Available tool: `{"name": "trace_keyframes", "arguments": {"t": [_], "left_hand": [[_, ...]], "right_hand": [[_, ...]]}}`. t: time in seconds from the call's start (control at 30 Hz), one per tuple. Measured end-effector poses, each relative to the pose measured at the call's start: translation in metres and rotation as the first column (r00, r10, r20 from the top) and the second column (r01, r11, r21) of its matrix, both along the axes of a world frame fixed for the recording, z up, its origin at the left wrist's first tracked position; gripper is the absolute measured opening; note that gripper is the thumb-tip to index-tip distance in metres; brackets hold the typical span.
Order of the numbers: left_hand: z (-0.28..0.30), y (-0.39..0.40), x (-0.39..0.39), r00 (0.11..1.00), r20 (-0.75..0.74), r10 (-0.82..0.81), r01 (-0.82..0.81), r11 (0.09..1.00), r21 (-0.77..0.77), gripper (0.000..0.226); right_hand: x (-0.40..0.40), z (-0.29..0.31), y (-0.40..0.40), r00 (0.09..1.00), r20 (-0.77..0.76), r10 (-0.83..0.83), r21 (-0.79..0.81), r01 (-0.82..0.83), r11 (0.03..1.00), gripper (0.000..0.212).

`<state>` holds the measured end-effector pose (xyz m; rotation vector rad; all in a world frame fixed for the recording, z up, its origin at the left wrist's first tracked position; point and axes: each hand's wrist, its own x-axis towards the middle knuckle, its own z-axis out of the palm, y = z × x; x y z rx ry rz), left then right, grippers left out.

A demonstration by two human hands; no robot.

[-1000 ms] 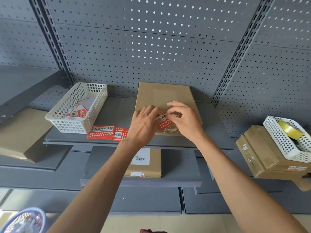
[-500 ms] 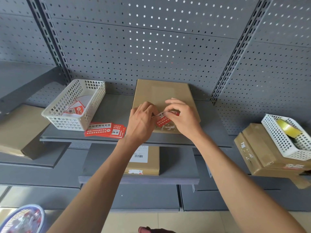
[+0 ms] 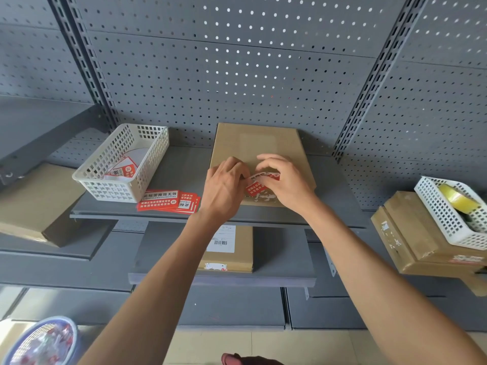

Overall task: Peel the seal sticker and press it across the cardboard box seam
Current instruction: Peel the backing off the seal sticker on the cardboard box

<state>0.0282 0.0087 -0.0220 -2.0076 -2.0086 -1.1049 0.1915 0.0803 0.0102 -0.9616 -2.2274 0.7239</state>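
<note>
Stack of red stickers (image 3: 168, 201), white band: 此标签撕毁无效, with small Latin letters beneath, roughly CIBIAOQIANSIHUIWUXIAO.
Same stack, red field: white Chinese lines, upside down, too small to read.
Same stack, right end: large characters, turned sideways, partly legible as 此标.
Seal sticker (image 3: 259, 184) held between the hands: white Chinese print on red, not legible.
Sticker in the white basket (image 3: 120, 172): dark characters, unreadable.
Shipping label (image 3: 222, 239) on lower box: barcode; text illegible.
</note>
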Motion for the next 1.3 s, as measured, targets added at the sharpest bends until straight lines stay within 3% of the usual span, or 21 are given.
{"name": "trace_keyframes", "arguments": {"t": [0.2, 0.4, 0.97, 1.1, 1.3], "left_hand": [[-0.001, -0.002, -0.002, 0.999, 0.007, -0.04, 0.04, 0.999, 0.027, 0.009], [-0.005, -0.007, -0.011, 0.991, 0.121, -0.062, 0.054, 0.996, 0.069, 0.015], [-0.006, -0.009, -0.014, 0.993, 0.095, -0.075, 0.066, 0.993, 0.095, 0.009], [-0.007, -0.009, -0.013, 0.991, 0.109, -0.075, 0.066, 0.994, 0.087, 0.007], [-0.006, -0.009, -0.013, 0.99, 0.125, -0.068, 0.059, 0.995, 0.077, 0.006]], "right_hand": [[-0.001, -0.003, -0.001, 0.999, -0.051, -0.013, -0.04, 0.01, 0.999, 0.022], [-0.001, -0.005, 0.001, 0.998, -0.059, -0.009, -0.05, 0.006, 0.999, 0.021], [0.002, -0.006, 0.003, 0.996, -0.09, 0.016, -0.069, -0.022, 0.997, 0.021], [0.003, -0.005, 0.005, 0.996, -0.077, 0.049, -0.116, -0.058, 0.992, 0.012], [0.003, 0.006, 0.008, 0.992, -0.115, 0.048, -0.201, -0.07, 0.977, 0.036]]}}
